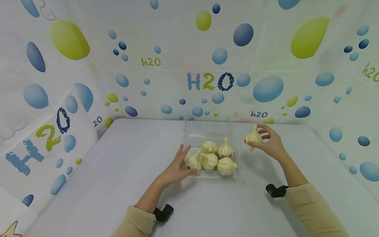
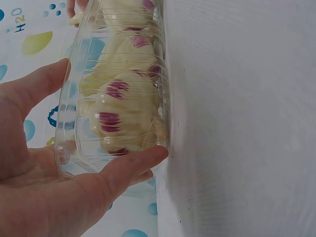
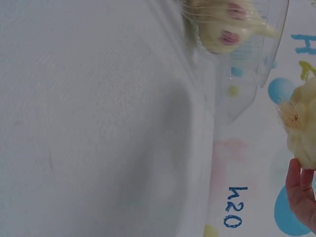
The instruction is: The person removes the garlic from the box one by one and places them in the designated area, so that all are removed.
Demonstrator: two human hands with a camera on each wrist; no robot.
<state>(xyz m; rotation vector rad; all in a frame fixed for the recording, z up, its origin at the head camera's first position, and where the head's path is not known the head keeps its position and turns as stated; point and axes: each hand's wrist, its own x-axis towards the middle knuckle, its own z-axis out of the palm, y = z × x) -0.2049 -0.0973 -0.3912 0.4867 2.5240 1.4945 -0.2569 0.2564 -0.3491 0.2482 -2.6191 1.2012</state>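
Note:
A garlic bulb (image 1: 254,135) is pinched between the thumb and fingers of my right hand (image 1: 273,144), raised off the table to the right of a clear plastic clamshell container (image 1: 189,176). Roots show on that bulb's underside in the right wrist view. Several more garlic bulbs (image 1: 209,161) sit in the container, some showing purple patches through its ribbed wall (image 2: 74,118). At the container's left front corner is my left hand (image 1: 174,168). Its fairly straight fingers lie along the side, and its thumb touches near the front rim.
The hinged transparent lid (image 1: 207,128) stands raised at the back of the container. Beneath is a white table (image 1: 142,144), bordered by a printed curtain (image 1: 171,33) behind and at both sides. A black camera mount (image 1: 164,213) sits at each wrist.

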